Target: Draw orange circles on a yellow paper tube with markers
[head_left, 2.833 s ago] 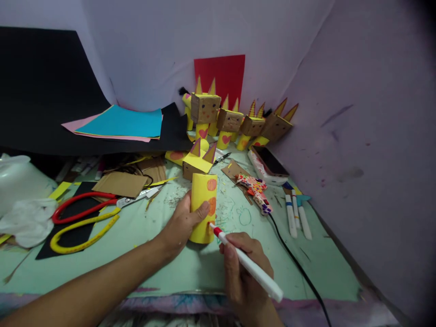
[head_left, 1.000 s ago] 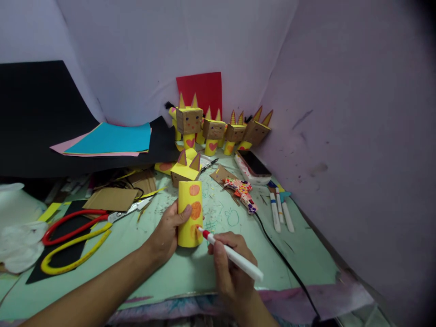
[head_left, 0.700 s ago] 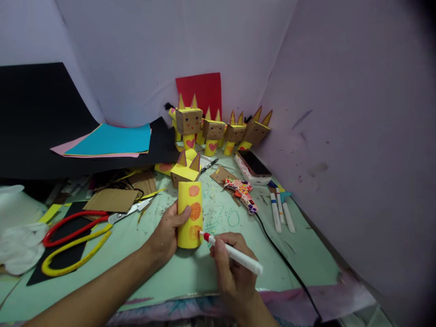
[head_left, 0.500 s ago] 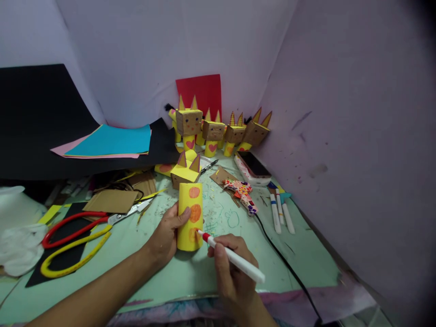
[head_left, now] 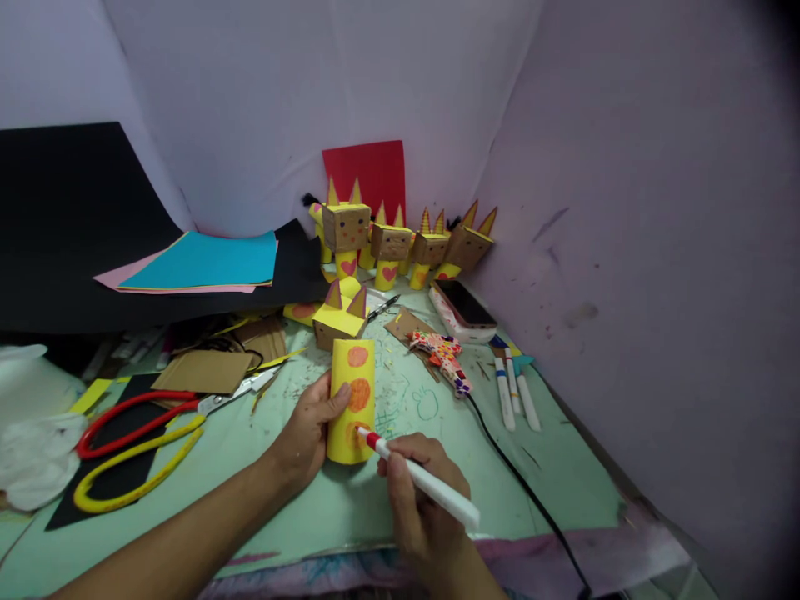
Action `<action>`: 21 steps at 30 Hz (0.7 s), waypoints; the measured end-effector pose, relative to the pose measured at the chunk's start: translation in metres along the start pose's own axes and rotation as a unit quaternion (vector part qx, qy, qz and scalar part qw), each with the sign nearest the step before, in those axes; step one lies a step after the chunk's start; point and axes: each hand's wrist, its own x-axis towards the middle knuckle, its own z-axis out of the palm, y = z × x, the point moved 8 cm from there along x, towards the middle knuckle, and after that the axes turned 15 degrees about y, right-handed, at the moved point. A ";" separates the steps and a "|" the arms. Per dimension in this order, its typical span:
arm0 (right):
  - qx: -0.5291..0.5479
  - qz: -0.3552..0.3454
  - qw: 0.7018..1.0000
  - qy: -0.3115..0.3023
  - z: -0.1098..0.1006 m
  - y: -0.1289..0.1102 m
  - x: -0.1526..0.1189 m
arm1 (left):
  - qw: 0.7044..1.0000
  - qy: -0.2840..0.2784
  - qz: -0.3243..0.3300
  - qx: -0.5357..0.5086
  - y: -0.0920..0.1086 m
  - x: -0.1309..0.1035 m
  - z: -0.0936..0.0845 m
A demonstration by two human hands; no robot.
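Observation:
My left hand [head_left: 311, 425] is closed around the left side of a yellow paper tube [head_left: 341, 421], its thumb on the front. Three orange-red spots run down the tube, the lowest one paler than the others. My right hand [head_left: 428, 500] grips a white marker [head_left: 437, 490] with a red collar, its tip touching the lowest spot. Just behind the tube lies a cardboard box head [head_left: 337, 323] with a yellow top and two pointed ears.
Large scissors [head_left: 147, 429] with red and yellow handles lie at left, near cardboard pieces [head_left: 203, 371]. To the right are a patterned glue gun [head_left: 442, 358] with a black cord, several markers [head_left: 505, 393] and a phone [head_left: 466, 302]. Several cardboard-headed figures [head_left: 347, 229] stand at the back.
The marker tip has shifted slightly left on the lowest spot, with my right hand following. The tube has tilted slightly to the right at its top.

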 end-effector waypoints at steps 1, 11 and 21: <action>-0.003 -0.007 1.000 -0.004 0.002 -0.001 0.001 | 1.000 -0.002 -0.001 0.002 0.000 0.000 0.000; -0.027 0.062 0.997 0.024 -0.006 0.014 -0.005 | 1.000 0.000 0.004 -0.003 0.000 0.001 -0.001; -0.040 -0.047 0.998 0.000 0.002 -0.009 0.003 | 1.000 -0.019 0.020 0.011 0.003 -0.002 0.003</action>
